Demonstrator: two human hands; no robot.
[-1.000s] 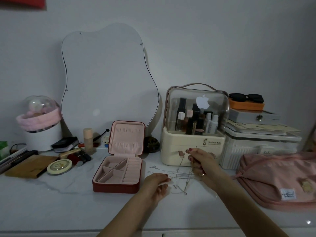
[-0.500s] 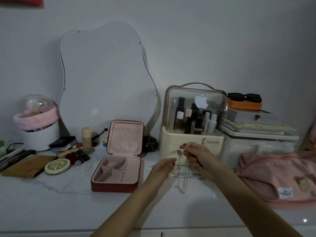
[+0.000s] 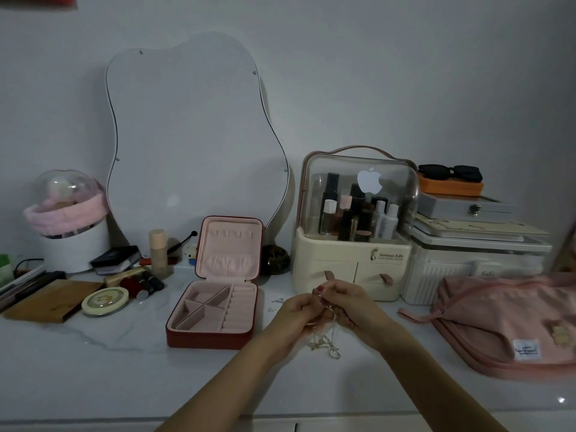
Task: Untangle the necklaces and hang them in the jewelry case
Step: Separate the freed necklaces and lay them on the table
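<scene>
Both my hands are up over the counter [image 3: 93, 363], close together, right in front of the cream organizer [image 3: 349, 269]. My left hand [image 3: 296, 316] has its fingers curled in, pinching the necklaces [image 3: 324, 341] near the top of the bundle. My right hand [image 3: 346, 304] is curled round the same bundle from the other side, fingertips meeting the left ones. The chains hang down from between my hands in a loose tangle, the low end just reaching the counter or just above it; I can't tell which. A few thin chain pieces [image 3: 276, 304] lie on the counter to the left of my hands, apart from the bundle.

The case [image 3: 215, 313] sits open just left of my left hand, lid upright, pink lining showing, trays with nothing I can make out in them. Behind it leans the wavy mirror [image 3: 193, 135]. The pink bag [image 3: 505, 325] lies to my right. Off to the left are a round tin [image 3: 105, 302] and a wooden board [image 3: 50, 299], and sunglasses [image 3: 448, 173] sit on top of the stacked boxes at the back right.
</scene>
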